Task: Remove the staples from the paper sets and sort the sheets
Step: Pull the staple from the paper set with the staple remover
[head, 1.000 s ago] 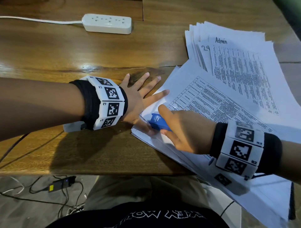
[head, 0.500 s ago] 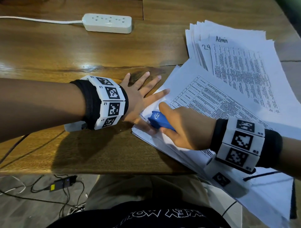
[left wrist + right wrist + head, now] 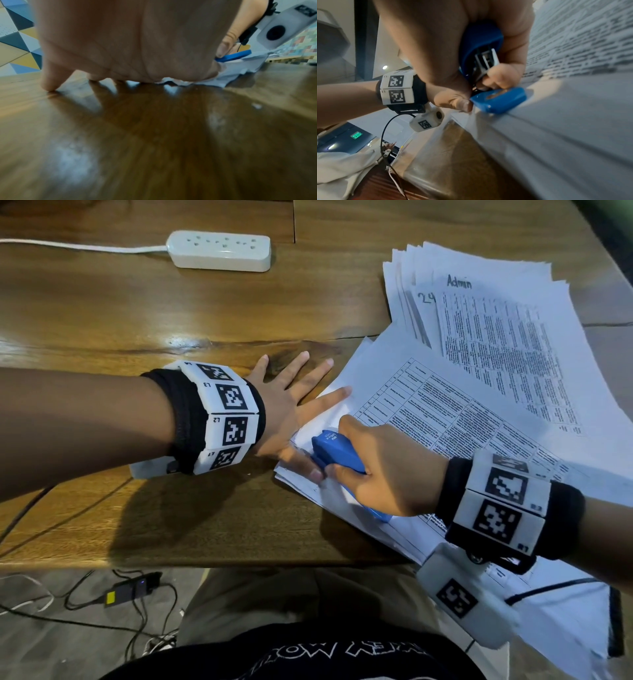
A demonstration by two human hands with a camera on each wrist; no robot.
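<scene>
A stapled set of printed sheets (image 3: 445, 419) lies on the wooden table (image 3: 137, 320), its near-left corner toward me. My left hand (image 3: 291, 412) lies flat with fingers spread. Its forefinger and thumb press on that corner; the other fingers rest on the wood. My right hand (image 3: 363, 446) grips a blue stapler-type tool (image 3: 337, 453), whose nose sits at the corner beside my left thumb. In the right wrist view the tool (image 3: 500, 100) has its blue base on the paper (image 3: 573, 121) and its metal insides exposed. The left wrist view shows my palm (image 3: 137, 40) and the tool (image 3: 235, 55). No staple can be made out.
A fanned pile of printed sheets (image 3: 496, 337) marked "Admin" lies at the back right, partly under the set. A white power strip (image 3: 221, 251) with its cord lies at the back. Sheets overhang the table's near edge at the right. Cables lie on the floor (image 3: 130, 594).
My right wrist has shifted slightly away from me while gripping the blue tool, which stays at the paper corner. My left hand has not moved.
</scene>
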